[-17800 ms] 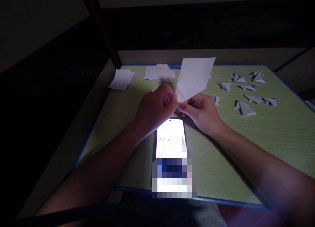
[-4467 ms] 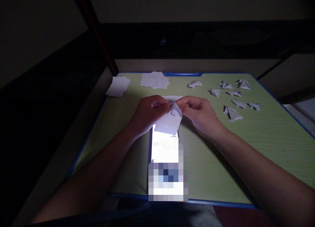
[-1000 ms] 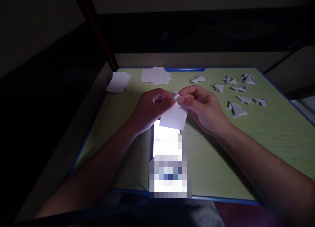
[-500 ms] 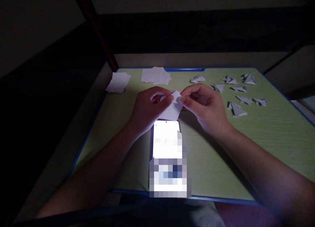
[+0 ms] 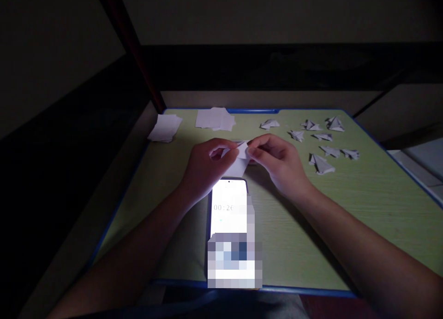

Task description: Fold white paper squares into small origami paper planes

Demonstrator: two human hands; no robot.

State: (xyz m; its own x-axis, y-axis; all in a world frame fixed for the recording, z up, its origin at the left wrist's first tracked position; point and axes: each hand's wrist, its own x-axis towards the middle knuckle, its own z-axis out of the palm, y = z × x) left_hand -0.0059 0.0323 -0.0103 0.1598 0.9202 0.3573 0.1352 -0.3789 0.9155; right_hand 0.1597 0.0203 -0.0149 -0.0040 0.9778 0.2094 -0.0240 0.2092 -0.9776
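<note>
Between my two hands is a small white sheet of paper [image 5: 238, 167], partly folded, with a pointed flap at its top. My left hand [image 5: 212, 164] pinches the paper's left side between thumb and fingers. On the other side, my right hand [image 5: 278, 162] grips the flap's right edge with thumb and forefinger. The paper is just above the far end of a lit phone [image 5: 229, 217], whose screen shows a running time. My fingers hide parts of the paper's edges.
Several folded paper figures [image 5: 321, 164] lie at the right of the green table [image 5: 363, 217]. Two stacks of white paper, one at the far left [image 5: 164, 127] and one at the back [image 5: 212, 119], rest near the edges. A dark wall rises behind the table.
The view has tilted, so the table sits lower in the picture. Both hands still pinch the paper, with the flap's tip now closer to the fingers.
</note>
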